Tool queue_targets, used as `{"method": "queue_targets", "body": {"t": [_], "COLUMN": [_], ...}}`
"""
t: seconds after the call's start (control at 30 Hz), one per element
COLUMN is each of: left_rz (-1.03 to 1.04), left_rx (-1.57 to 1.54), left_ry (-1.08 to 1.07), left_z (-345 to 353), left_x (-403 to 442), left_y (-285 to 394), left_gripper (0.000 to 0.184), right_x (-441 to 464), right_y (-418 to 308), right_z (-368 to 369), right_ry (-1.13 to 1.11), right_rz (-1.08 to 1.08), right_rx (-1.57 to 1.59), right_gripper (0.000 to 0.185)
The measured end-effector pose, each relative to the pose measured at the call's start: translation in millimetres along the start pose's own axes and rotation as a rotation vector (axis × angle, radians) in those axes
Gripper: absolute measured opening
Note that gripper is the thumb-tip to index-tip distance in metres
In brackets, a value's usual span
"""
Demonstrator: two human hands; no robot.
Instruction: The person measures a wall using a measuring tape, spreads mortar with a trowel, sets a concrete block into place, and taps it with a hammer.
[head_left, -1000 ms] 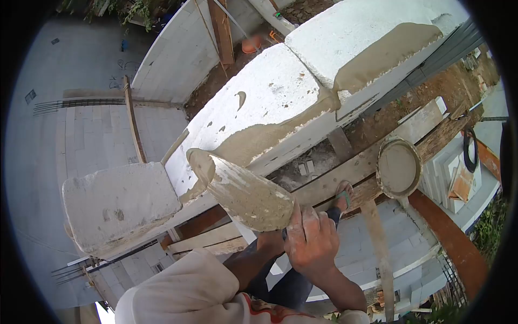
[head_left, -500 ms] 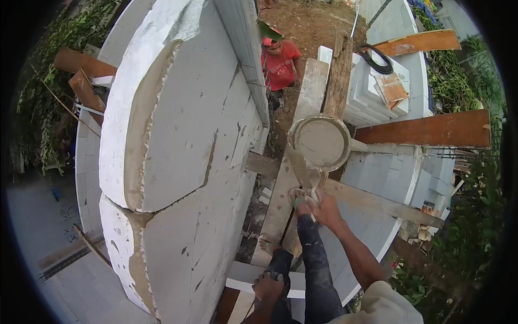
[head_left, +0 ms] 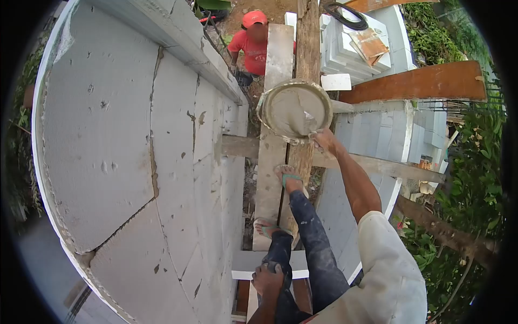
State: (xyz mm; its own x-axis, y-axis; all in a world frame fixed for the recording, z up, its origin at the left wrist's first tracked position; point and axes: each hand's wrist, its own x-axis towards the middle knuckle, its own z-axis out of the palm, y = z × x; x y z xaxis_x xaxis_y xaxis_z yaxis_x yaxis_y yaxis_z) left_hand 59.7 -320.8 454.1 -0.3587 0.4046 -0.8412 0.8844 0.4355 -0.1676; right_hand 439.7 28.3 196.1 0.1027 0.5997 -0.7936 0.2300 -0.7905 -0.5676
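In the head view, my right hand [head_left: 324,141] is closed on a trowel at the near right rim of a bucket [head_left: 261,110]. The trowel's blade [head_left: 309,115] dips into the grey wet mortar [head_left: 288,108], and its handle is mostly hidden by my fingers. The bucket stands on wooden planks [head_left: 271,200], beyond my sandalled feet. Down at the bottom, my left hand [head_left: 267,279] is curled over my left knee, with no tool visible in it.
A tall block wall [head_left: 113,140] with mortared joints rises along my left. A person in a red shirt [head_left: 253,51] stands below, past the bucket. White blocks [head_left: 350,48] carry a black coil [head_left: 345,17]. A crossbeam [head_left: 388,167] passes under the planks.
My right hand has moved up and away from near my foot to the bucket, and the trowel is now in the mortar. The view has shifted; my left hand stays on the knee.
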Motion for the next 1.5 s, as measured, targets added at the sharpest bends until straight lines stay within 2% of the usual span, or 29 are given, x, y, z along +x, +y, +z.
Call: {"method": "queue_targets", "body": {"t": [0.07, 0.13, 0.27, 0.33, 0.4, 0.47, 0.53, 0.6, 0.67, 0.7, 0.77, 0.8, 0.83, 0.93, 1.0, 1.03, 1.1, 1.13, 1.2, 1.23, 1.3, 1.37, 1.4, 1.5], "left_rz": [-0.008, -0.004, 0.097, 0.167, 0.198, 0.221, 0.271, 0.328, 0.307, 0.324, 0.534, 0.601, 0.611, 0.423, 0.121, 0.126, 0.251, 0.250, 0.265, 0.261, 0.031, 0.019, 0.002, 0.021], "left_rx": [-0.016, -0.078, -0.278, -0.459, -0.491, -0.509, -0.569, -0.614, -0.608, -0.614, -0.441, -0.417, -0.426, -0.612, -0.791, -0.800, -0.629, -0.633, -0.754, -0.752, -0.900, -0.951, -1.003, -1.048], "left_ry": [-0.037, -0.017, -0.030, 0.080, 0.044, 0.025, 0.037, 0.061, 0.031, 0.041, 0.237, 0.437, 0.445, 0.347, 0.405, 0.410, 0.360, 0.364, 0.414, 0.418, 0.269, 0.275, 0.291, 0.290], "left_z": [-4.2, -2.0, -14.1, -0.6, -21.0, -27.0, -24.9, -43.7, -75.4, -70.9, -31.1, -8.1, -13.7, -26.9, 7.6, 25.5, 55.9, 63.9, 69.8, 59.4, 27.5, 6.2, -4.9, -14.0], "left_x": [0.6, 1.4, -16.3, -24.9, -46.2, -60.3, -70.8, -87.4, -117.7, -116.7, -89.8, -81.4, -92.3, -121.4, -109.6, -99.2, -85.9, -92.1, -100.2, -108.3, -142.9, -164.2, -172.8, -170.9], "left_y": [-1.1, -7.8, -30.7, -50.5, -68.0, -91.0, -119.9, -141.3, -161.5, -173.3, -199.5, -212.8, -220.8, -241.6, -248.8, -255.8, -269.0, -270.5, -268.3, -263.3, -247.0, -230.7, -221.7, -202.1], "left_gripper": [0.065, 0.066, 0.067, 0.065, 0.062, 0.058, 0.054, 0.051, 0.037, 0.037, 0.028, 0.025, 0.025, 0.030, 0.035, 0.035, 0.037, 0.037, 0.036, 0.036, 0.036, 0.035, 0.035, 0.035], "right_x": [-76.3, -148.8, -281.9, -367.4, -441.4, -516.1, -558.6, -585.6, -624.1, -632.5, -638.3, -639.5, -637.8, -627.0, -609.3, -597.4, -567.9, -549.6, -496.4, -490.8, -467.7, -433.4, -424.9, -445.2], "right_y": [-33.0, -68.0, -116.1, -167.2, -208.3, -262.7, -288.9, -301.2, -340.9, -353.2, -369.6, -374.4, -379.1, -399.6, -421.2, -434.9, -466.0, -483.4, -516.0, -538.1, -574.6, -595.8, -595.2, -574.3], "right_z": [-3.8, -3.4, 12.3, 24.6, 43.5, 69.5, 101.9, 135.3, 165.8, 179.7, 200.9, 206.7, 211.4, 212.0, 203.1, 197.1, 185.1, 179.4, 169.1, 162.8, 156.3, 151.3, 148.8, 168.1], "right_ry": [-0.011, -0.127, -0.306, -0.424, -0.531, -0.522, -0.395, -0.148, -0.094, -0.077, 0.041, 0.051, 0.066, 0.120, 0.162, 0.201, 0.285, 0.331, 0.487, 0.492, 0.495, 0.556, 0.562, 0.311], "right_rz": [0.090, 0.090, -0.119, -0.229, -0.274, -0.520, -1.057, -1.378, -1.341, -1.350, -1.515, -1.517, -1.576, -1.633, -1.631, -1.568, -1.438, -1.371, -1.348, -1.339, -1.323, -1.356, -1.346, -1.409], "right_rx": [0.073, 0.104, 0.047, 0.020, 0.032, -0.278, -0.611, -0.797, -1.087, -1.098, -1.422, -1.436, -1.512, -1.626, -1.661, -1.675, -1.730, -1.769, -1.769, -1.761, -1.747, -1.682, -1.673, -1.587], "right_gripper": [0.021, 0.020, 0.026, 0.028, 0.027, 0.027, 0.030, 0.031, 0.053, 0.053, 0.059, 0.059, 0.061, 0.060, 0.056, 0.050, 0.044, 0.043, 0.029, 0.024, 0.020, 0.017, 0.017, 0.016]}}
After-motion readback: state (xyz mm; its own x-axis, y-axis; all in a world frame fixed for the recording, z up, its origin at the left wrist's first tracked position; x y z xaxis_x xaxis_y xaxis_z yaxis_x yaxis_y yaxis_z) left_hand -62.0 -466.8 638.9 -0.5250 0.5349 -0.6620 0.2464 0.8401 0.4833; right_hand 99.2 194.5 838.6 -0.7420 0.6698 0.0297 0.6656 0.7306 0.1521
